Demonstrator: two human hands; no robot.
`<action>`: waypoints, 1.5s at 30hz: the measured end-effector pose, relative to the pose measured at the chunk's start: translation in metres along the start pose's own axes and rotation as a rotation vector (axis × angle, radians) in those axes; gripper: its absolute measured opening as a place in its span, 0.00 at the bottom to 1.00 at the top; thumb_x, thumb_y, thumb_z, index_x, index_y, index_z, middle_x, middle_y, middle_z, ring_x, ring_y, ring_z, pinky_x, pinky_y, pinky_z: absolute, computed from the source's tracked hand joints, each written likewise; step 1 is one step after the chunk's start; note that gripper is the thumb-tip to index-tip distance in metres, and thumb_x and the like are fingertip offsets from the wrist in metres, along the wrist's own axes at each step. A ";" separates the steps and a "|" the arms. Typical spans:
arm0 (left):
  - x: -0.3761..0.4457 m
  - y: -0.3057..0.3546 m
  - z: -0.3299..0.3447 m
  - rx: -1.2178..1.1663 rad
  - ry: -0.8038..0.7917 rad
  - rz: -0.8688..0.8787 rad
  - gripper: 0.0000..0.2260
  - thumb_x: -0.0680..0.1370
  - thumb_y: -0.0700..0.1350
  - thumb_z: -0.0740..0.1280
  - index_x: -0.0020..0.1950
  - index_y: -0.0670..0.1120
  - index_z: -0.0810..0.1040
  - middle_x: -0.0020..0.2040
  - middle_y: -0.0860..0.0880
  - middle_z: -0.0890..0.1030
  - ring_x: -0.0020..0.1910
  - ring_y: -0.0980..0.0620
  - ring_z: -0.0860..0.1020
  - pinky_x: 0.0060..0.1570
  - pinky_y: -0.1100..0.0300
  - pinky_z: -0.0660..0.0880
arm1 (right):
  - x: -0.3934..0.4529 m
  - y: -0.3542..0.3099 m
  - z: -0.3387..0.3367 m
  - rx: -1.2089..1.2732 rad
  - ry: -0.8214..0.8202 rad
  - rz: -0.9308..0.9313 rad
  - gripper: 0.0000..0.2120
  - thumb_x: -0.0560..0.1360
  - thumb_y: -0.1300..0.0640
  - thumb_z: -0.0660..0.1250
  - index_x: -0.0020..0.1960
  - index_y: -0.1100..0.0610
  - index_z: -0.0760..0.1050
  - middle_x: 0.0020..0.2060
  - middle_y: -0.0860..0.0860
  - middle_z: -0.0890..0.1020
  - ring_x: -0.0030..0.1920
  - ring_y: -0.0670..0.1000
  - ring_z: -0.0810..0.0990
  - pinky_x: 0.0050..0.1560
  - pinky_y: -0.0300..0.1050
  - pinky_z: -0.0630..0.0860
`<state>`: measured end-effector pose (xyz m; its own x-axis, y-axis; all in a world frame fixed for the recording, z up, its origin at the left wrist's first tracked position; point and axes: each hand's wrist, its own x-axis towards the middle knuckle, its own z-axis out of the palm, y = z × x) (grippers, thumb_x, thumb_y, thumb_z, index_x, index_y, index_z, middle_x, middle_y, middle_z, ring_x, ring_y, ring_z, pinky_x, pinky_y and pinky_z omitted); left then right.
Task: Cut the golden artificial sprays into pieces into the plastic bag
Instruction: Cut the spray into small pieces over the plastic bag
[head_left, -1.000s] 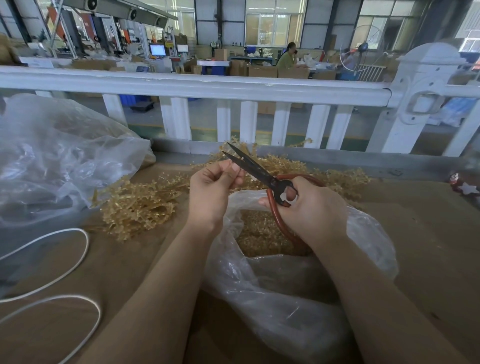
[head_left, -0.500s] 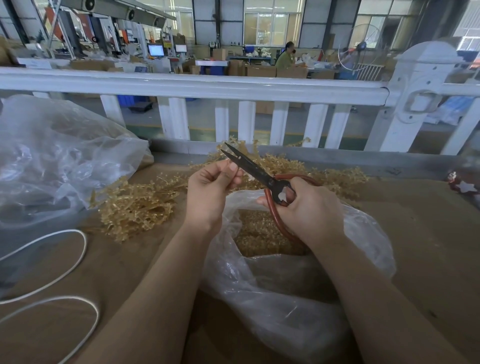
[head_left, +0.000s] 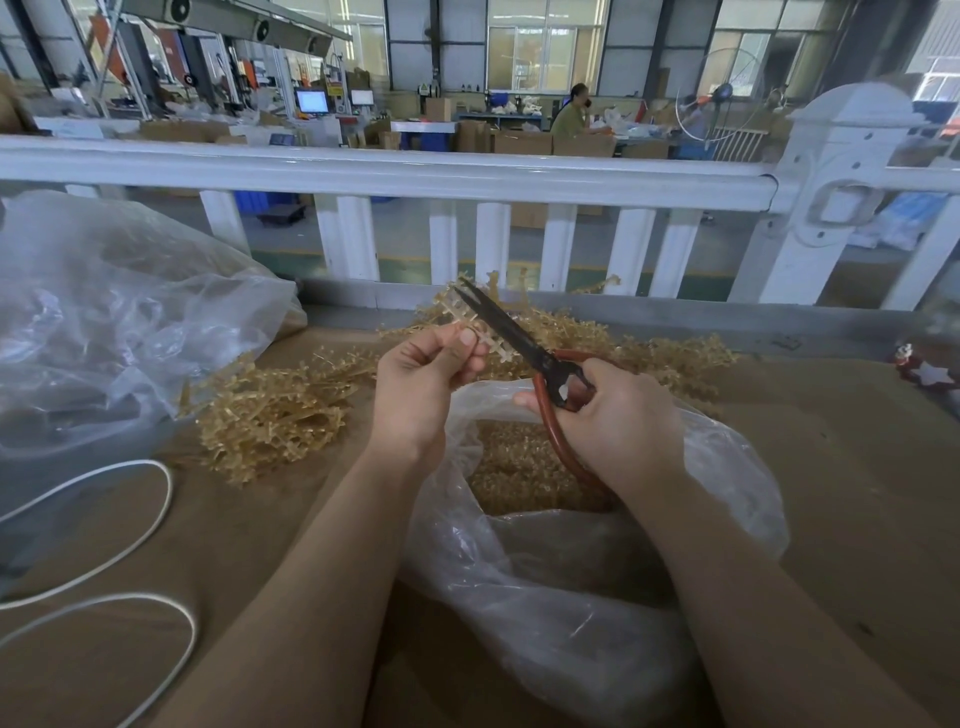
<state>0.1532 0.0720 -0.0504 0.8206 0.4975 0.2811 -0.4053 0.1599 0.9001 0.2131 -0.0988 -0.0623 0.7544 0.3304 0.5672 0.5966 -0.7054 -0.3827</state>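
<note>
- Above the open mouth of the plastic bag (head_left: 571, 597), my left hand (head_left: 415, 395) pinches a short golden spray piece (head_left: 470, 319) between thumb and fingertips, the remaining fingers curled beneath it.
- The piece is a pale stem with short side prongs; it runs up and away from my fingers, and its far end crosses the scissor blades.
- My right hand (head_left: 618, 421) grips the scissors (head_left: 519, 343) by their red-brown loop handles, fingers wrapped around the lower loop, which curves down toward the bag's opening.
- The dark blades point up and to the left, lying against the spray piece; they look nearly together, though I cannot tell whether any gap remains at the tips.
- Inside the bag lies a mound of cut golden pieces (head_left: 514, 467), visible through the opening directly under both hands.
- Uncut golden sprays (head_left: 270, 415) lie heaped on the brown table (head_left: 857, 493), one pile to the left of the bag and more spread behind it along the far edge.
- A second, larger clear bag (head_left: 104, 322) sits crumpled at the left of the table.
- A white cord (head_left: 156, 499) loops across the near-left corner.
- A white railing (head_left: 415, 176) borders the far side of the table; beyond it is a workshop floor with a seated person (head_left: 571, 111) well off in the background.
- A small red ornament with a white star (head_left: 930, 371) rests at the right edge of the table.
</note>
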 end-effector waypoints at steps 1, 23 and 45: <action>0.000 0.000 0.000 0.001 0.002 -0.012 0.08 0.80 0.37 0.66 0.42 0.41 0.82 0.34 0.49 0.81 0.35 0.56 0.76 0.42 0.65 0.75 | 0.001 0.000 0.000 0.053 -0.005 0.036 0.30 0.66 0.21 0.60 0.38 0.49 0.73 0.27 0.40 0.74 0.29 0.40 0.73 0.29 0.36 0.69; -0.003 0.000 0.004 0.079 -0.040 -0.107 0.06 0.79 0.39 0.69 0.42 0.45 0.82 0.36 0.49 0.81 0.34 0.56 0.75 0.38 0.64 0.72 | 0.013 -0.003 0.001 0.623 -0.197 0.195 0.06 0.69 0.47 0.77 0.41 0.48 0.83 0.36 0.46 0.86 0.37 0.51 0.86 0.45 0.61 0.84; 0.002 -0.001 0.000 -0.114 -0.022 -0.054 0.09 0.80 0.39 0.66 0.40 0.44 0.78 0.32 0.50 0.75 0.33 0.56 0.72 0.42 0.63 0.75 | 0.009 -0.003 0.003 0.189 -0.185 0.058 0.36 0.57 0.13 0.52 0.53 0.36 0.67 0.41 0.31 0.75 0.41 0.37 0.73 0.37 0.34 0.66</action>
<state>0.1555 0.0724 -0.0507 0.8507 0.4671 0.2412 -0.4022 0.2827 0.8708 0.2188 -0.0925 -0.0583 0.8154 0.4141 0.4045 0.5787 -0.6023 -0.5499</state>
